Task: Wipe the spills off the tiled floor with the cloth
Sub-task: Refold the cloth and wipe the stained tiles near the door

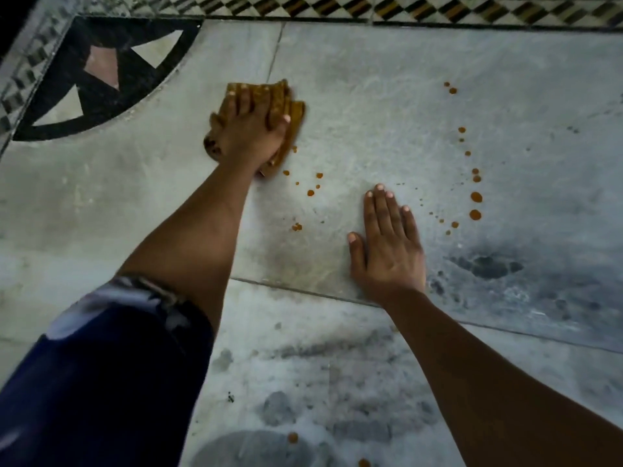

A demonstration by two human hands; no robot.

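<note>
A folded mustard-yellow cloth [296,113] lies on the pale grey tiled floor [371,106], left of centre. My left hand [249,129] presses flat on top of it, fingers stretched forward and thumb at the cloth's right edge. My right hand [387,247] rests palm down on the bare tile, fingers straight and together. Orange-brown drops [310,192] dot the floor just right of and below the cloth. A curved line of larger drops [475,197] runs to the right of my right hand. Two more drops [292,437] sit near the bottom edge.
A black inlaid quarter-circle pattern [101,79] fills the far left corner. A checkered border strip [438,8] runs along the far edge. Dark grey smudges [485,266] mark the tile right of my right hand. My dark blue sleeve [101,365] covers the lower left.
</note>
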